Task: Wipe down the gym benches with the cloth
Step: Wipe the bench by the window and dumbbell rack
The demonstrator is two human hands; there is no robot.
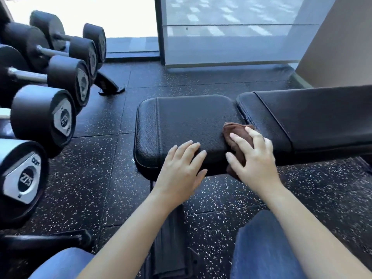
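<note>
- Brown cloth (234, 131), head view: it lies bunched on the seat pad (181, 121) of the gym bench, at the pad's 4 o'clock corner. It sits just beside the gap to the back pad (312, 121), and a fold hangs over the near edge.
- Right hand (255, 158): spread wide on top of the cloth, with the fingers pressing down and the palm covering most of the fabric. It presses the cloth and does not pinch it.
- Left hand (181, 164): flat and empty at the seat pad's 6 o'clock edge. The fingers are straight and rest on the vinyl, apparently to brace.
- Surroundings: a rack of dumbbells (42, 119) stands at 9 o'clock of the frame and a window (221, 27) at 12 o'clock. The speckled rubber floor (96, 178) runs beneath, and the person's denim-clad knees are at 6 o'clock.
- Handling, as a judgement: the cloth looks soft, light and limp. It should bunch and slip under a loose palm, so it is best held gathered under the whole hand, with the thumb hooked on its near edge.
- The pads appear to be firm padded vinyl with a grained surface. That surface should take steady pressure without harm.
- Progress, as a judgement: wiping of the seat pad is in hand. The long back pad at 3 o'clock shows no sign either way of having been wiped.
- Risk: the hanging fold could catch at the gap between the pads.
</note>
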